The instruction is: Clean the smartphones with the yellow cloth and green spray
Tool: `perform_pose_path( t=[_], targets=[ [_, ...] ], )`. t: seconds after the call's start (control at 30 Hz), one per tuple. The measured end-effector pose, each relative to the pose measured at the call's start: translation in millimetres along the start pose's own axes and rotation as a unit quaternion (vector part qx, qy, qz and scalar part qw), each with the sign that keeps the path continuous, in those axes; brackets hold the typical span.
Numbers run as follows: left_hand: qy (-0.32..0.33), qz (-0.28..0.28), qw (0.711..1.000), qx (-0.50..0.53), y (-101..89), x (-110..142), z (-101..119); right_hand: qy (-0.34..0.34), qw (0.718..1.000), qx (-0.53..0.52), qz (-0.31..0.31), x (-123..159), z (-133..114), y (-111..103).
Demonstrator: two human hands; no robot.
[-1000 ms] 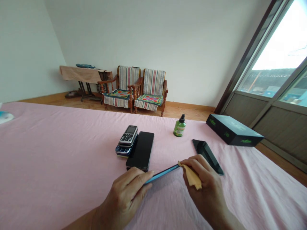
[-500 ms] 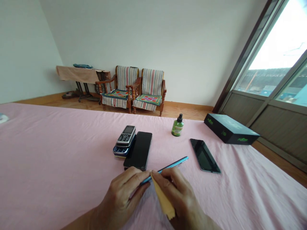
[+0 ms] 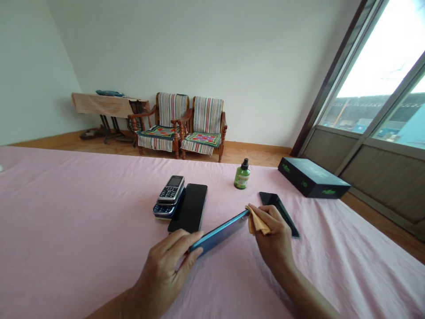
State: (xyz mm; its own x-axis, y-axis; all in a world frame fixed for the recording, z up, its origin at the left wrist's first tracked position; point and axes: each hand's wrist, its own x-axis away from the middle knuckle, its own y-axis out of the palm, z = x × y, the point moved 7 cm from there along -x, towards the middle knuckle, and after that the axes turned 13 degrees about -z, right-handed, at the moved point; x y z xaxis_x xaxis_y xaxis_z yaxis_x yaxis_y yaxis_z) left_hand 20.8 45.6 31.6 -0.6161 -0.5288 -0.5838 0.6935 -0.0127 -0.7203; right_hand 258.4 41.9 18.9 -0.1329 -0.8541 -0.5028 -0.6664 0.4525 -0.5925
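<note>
A blue-edged smartphone (image 3: 221,232) is held tilted above the bed-like pink surface, its long thin edge facing up. My left hand (image 3: 169,266) pinches its near left end between thumb and fingers. At the far right end, my right hand (image 3: 272,230) grips a folded yellow cloth (image 3: 258,223), which touches the phone's corner. Just beyond my left hand lies a black smartphone (image 3: 191,206). Leaning against its left side is a stack of older phones, with a silver keypad phone (image 3: 171,189) on top. Another dark smartphone (image 3: 284,212) lies partly hidden behind my right hand.
A green bottle with a black cap (image 3: 242,175) stands beyond the phones. To its right sits a flat black box (image 3: 312,177) on the pink cloth (image 3: 83,221). Two wooden chairs (image 3: 202,126) and a covered table (image 3: 102,105) are by the far wall.
My right hand has slid with the yellow cloth along the phone's edge, from beside my left hand out to the far right end. The phone is now turned to show more of its flat side.
</note>
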Motion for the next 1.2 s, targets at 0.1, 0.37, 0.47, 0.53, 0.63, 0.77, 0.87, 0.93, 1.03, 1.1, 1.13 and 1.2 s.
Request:
perform_pose_path(
  t=[0.1, 0.37, 0.47, 0.53, 0.63, 0.77, 0.87, 0.93, 1.03, 1.1, 1.13, 1.2],
  targets=[
    [-0.005, 0.001, 1.000, -0.004, 0.3, 2.1, -0.5, 0.055, 0.995, -0.068, -0.038, -0.6, 9.2, 7.4],
    [-0.014, 0.002, 1.000, -0.004, -1.2, 4.7, -0.8, 0.052, 0.989, 0.058, -0.130, 4.2, 15.1, 29.4],
    [-0.016, 0.005, 1.000, 0.006, -1.9, 3.0, -2.9, 0.026, 0.985, 0.094, -0.146, 2.9, 14.3, 28.5],
    [-0.030, 0.008, 0.999, 0.016, -3.0, 1.6, -6.9, 0.019, 0.988, 0.091, -0.123, 0.8, 12.3, 20.6],
    [-0.059, 0.006, 0.998, 0.027, -4.3, -0.4, -13.8, -0.004, 0.997, 0.067, -0.034, -1.2, 4.5, 1.9],
    [-0.079, 0.001, 0.996, 0.038, -5.0, -2.0, -17.8, -0.037, 0.999, 0.035, -0.001, -1.7, -5.1, -2.8],
    [-0.105, -0.003, 0.993, 0.047, -4.8, -2.4, -21.3, -0.020, 0.999, 0.025, -0.020, -3.1, -3.3, 4.0],
    [-0.121, -0.004, 0.991, 0.057, -4.2, -2.2, -23.6, 0.005, 0.999, 0.007, -0.031, -4.1, 1.0, 8.7],
    [-0.124, -0.004, 0.990, 0.069, -3.1, -1.5, -24.6, 0.044, 0.997, -0.011, -0.066, -4.8, 7.2, 18.1],
    [-0.125, 0.000, 0.989, 0.075, -2.8, -0.6, -25.4, 0.061, 0.993, 0.010, -0.102, -4.4, 9.6, 25.4],
    [-0.130, 0.003, 0.988, 0.080, -2.7, -0.1, -26.4, 0.064, 0.991, 0.024, -0.117, -4.0, 10.3, 28.1],
    [-0.151, 0.004, 0.983, 0.104, -1.8, 0.8, -30.3, 0.060, 0.988, 0.048, -0.130, -3.3, 10.9, 30.1]
  ],
)
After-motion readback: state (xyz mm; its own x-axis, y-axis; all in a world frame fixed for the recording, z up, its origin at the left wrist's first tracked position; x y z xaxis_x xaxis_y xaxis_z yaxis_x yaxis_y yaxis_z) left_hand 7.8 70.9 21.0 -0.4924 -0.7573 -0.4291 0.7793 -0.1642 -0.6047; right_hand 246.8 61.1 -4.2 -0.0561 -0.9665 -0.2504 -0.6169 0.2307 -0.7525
